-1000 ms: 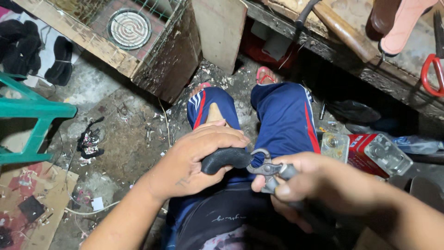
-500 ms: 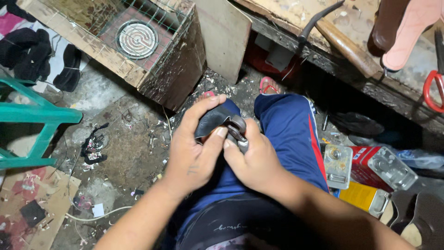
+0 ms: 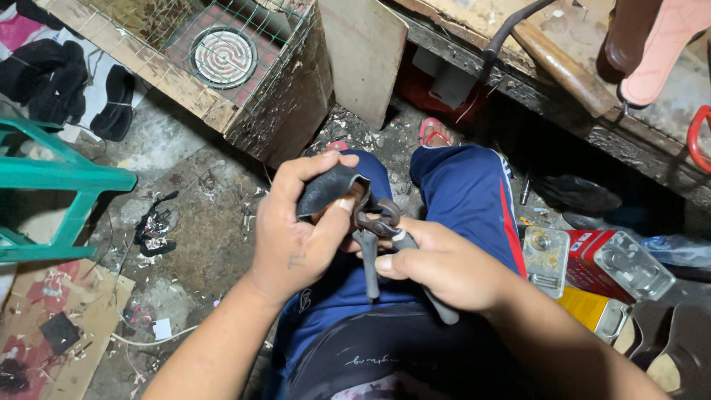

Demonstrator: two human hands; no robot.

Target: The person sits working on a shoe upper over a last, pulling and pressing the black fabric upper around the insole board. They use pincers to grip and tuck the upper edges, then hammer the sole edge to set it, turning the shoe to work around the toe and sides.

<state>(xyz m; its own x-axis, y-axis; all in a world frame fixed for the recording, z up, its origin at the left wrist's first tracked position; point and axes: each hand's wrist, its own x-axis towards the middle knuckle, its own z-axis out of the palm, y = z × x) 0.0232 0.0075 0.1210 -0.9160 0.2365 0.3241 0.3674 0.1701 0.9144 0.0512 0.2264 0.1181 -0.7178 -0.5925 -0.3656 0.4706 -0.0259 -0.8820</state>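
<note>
Gripping Dark Leather With Pincers Over the Lap

Looking down, the view takes in a rough concrete floor (image 3: 185,222), stained and strewn with scraps and bits of wire. A wooden crate (image 3: 281,111) faced with wire mesh stands at upper left, with a round coiled grille (image 3: 223,56) inside it. A green plastic stool (image 3: 59,185) sits at the left edge, and flattened cardboard (image 3: 52,326) lies below it. Along the upper right runs a worn wooden tabletop (image 3: 592,81). Flat metal tins (image 3: 592,270), one red and one yellow, lie on the floor at right.

The person is seated in blue trousers (image 3: 474,192) with a red side stripe. The left hand (image 3: 296,237) is closed around a curved piece of dark grey leather (image 3: 326,189), thumb and fingers pinching it from both sides. The piece is bent, smooth and matt. The right hand (image 3: 444,267) is wrapped around the handles of rusty pincers (image 3: 378,222), whose head meets the lower edge of the leather. Both are held above the lap, between the knees.
</note>
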